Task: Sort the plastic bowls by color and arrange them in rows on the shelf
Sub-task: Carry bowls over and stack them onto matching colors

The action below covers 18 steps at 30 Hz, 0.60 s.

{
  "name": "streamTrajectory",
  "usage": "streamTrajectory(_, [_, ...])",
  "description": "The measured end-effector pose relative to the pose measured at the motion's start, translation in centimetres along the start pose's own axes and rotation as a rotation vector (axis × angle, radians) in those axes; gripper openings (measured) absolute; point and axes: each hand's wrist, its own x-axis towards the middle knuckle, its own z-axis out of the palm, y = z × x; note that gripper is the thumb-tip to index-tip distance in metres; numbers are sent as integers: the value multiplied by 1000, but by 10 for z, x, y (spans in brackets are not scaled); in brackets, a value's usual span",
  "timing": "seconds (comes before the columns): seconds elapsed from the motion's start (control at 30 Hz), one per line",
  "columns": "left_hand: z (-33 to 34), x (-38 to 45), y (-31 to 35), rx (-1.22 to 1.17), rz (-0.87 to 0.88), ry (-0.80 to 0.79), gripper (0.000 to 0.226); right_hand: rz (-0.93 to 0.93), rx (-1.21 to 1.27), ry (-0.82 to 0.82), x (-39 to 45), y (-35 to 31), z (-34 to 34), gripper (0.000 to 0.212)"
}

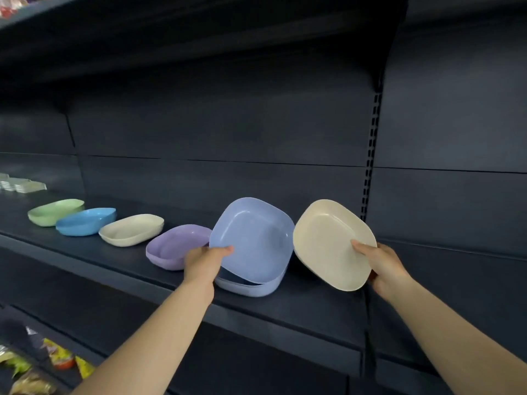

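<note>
On the dark shelf (285, 306) a row runs from the left: a green bowl (54, 210), a blue bowl (85, 220), a cream bowl (131, 229) and a purple bowl (174, 246). My left hand (204, 262) grips the near rim of a periwinkle bowl (253, 238), tilted up over a second periwinkle bowl (251, 287) that lies on the shelf. My right hand (382, 266) holds a cream bowl (328, 243) by its lower right rim, tilted with its inside toward me, just right of the periwinkle pair.
A slotted upright (370, 149) divides the back panel above the held cream bowl. White stacked items (20, 183) sit at the shelf's far left. Snack packets (57, 357) lie on the lower shelf at bottom left. Another shelf (171, 29) overhangs above.
</note>
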Motion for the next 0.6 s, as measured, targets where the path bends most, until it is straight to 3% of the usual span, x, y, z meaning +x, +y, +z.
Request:
streamTrajectory(0.13, [-5, 17, -18, 36, 11, -13, 10, -3, 7, 1, 14, 11, -2, 6])
streamTrajectory(0.3, [-9, 22, -39, 137, 156, -108, 14, -18, -62, 23, 22, 18, -1, 3])
streamTrajectory(0.43, [-9, 22, -47, 256, 198, -122, 46, -16, -45, 31, 26, 19, -2, 6])
streamTrajectory(0.6, [-11, 23, -50, 303, 223, -123, 50, -6, -11, 12, 25, 18, -4, 14])
